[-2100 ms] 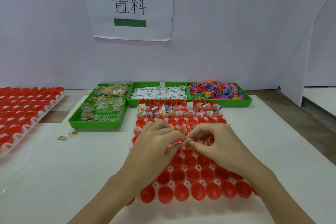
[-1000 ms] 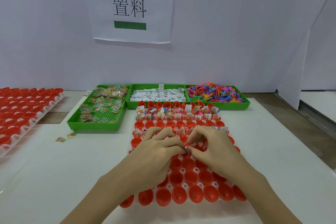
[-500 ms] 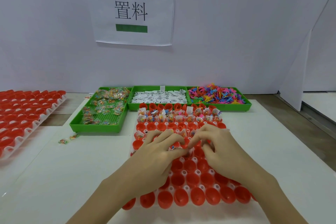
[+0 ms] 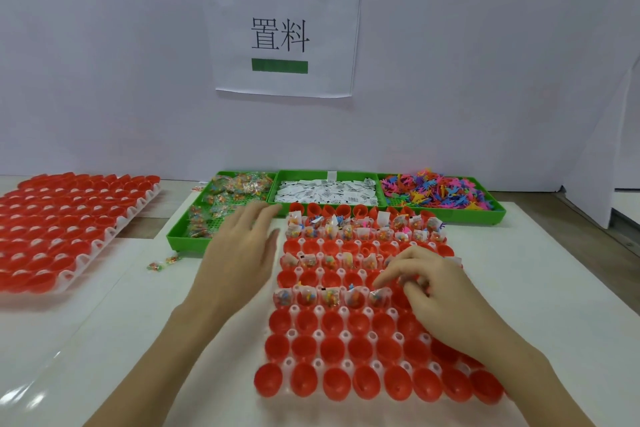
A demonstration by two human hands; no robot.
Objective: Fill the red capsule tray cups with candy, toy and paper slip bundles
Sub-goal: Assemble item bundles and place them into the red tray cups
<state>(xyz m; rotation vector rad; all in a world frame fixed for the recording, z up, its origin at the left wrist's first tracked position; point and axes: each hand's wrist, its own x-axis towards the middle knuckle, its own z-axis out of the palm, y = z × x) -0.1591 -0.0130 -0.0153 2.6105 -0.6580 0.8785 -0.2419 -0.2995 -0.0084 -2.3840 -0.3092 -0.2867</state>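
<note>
Red tray (image 4: 363, 388) part-hidden by curled right hand (image 4: 436, 291), grip unclear, left hand (image 4: 239, 253) fingers spread.

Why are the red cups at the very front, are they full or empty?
Empty. The nearest row of red cups shows only bare red insides, while rows farther back hold little bundles.

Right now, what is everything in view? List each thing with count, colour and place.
capsule tray: one, red cups, centre front, partly filled
spare capsule tray: one, red, far left
candy bin: one, green, left of slips
paper slip bin: one, green, white slips, middle
toy bin: one, green, multicoloured toys, right
loose candy packets: a few, on table before candy bin
sign: one, white, on wall
left hand: open, reaching toward candy bin
right hand: fingers curled, over tray
</note>
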